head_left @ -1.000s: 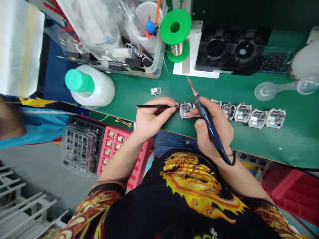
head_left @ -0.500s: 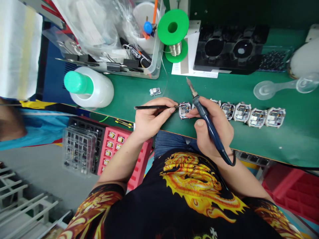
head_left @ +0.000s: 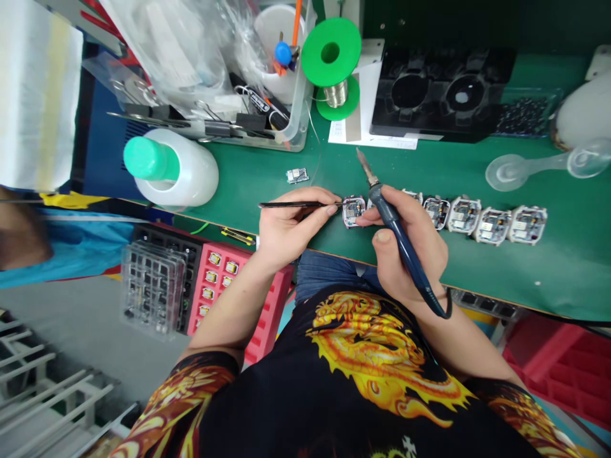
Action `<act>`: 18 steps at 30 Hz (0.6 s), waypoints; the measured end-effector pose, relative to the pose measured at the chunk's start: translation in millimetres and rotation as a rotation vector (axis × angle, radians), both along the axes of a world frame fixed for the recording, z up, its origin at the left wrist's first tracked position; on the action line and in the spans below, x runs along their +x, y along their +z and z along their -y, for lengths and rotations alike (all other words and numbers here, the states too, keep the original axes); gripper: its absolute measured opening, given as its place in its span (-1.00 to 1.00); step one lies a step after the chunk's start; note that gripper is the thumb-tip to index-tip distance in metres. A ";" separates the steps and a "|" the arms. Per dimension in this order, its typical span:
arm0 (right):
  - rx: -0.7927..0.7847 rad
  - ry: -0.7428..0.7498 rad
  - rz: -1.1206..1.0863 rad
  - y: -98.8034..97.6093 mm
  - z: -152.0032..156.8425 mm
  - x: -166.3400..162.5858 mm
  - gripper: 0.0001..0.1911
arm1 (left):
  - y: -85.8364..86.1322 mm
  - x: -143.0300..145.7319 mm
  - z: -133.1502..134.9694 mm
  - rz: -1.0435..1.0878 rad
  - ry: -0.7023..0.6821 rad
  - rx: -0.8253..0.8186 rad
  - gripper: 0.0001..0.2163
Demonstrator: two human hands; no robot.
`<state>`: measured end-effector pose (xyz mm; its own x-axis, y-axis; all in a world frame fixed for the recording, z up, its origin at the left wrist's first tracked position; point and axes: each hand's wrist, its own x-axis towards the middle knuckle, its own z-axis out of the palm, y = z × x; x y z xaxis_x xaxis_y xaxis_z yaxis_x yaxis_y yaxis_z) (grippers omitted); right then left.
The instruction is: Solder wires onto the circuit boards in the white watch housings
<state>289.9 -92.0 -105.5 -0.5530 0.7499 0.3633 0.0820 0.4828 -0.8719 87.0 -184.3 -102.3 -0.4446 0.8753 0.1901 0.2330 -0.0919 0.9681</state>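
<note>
My left hand (head_left: 296, 226) pinches dark tweezers (head_left: 291, 205), their tip at the left side of a small watch case (head_left: 354, 211) with a circuit board inside. In my right hand (head_left: 413, 245) lies a soldering iron (head_left: 401, 238), its metal tip pointing up and away from the case. A fingertip of that hand touches the case's right edge. To the right runs a row of several similar open watch cases (head_left: 464, 214), one partly hidden behind my right hand. A loose small circuit board (head_left: 298, 175) rests above my left hand.
A green solder spool (head_left: 333, 51) stands at the back, beside a clear bin (head_left: 296, 143) of bags and pens. A white bottle (head_left: 198, 172) with a green cap is at left. A black fixture (head_left: 442, 124) sits at the back right. Another person's sleeve (head_left: 86, 245) shows at far left.
</note>
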 end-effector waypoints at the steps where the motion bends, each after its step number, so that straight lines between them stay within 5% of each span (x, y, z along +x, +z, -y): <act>1: -0.002 0.003 -0.005 0.1 -0.1 0.1 -0.46 | 0.5 0.0 -0.2 -0.003 0.003 -0.005 -0.93; 18: 0.033 -0.154 0.076 -4.5 10.6 24.3 -0.69 | -0.1 -1.1 -3.5 -0.212 0.035 -0.044 -0.93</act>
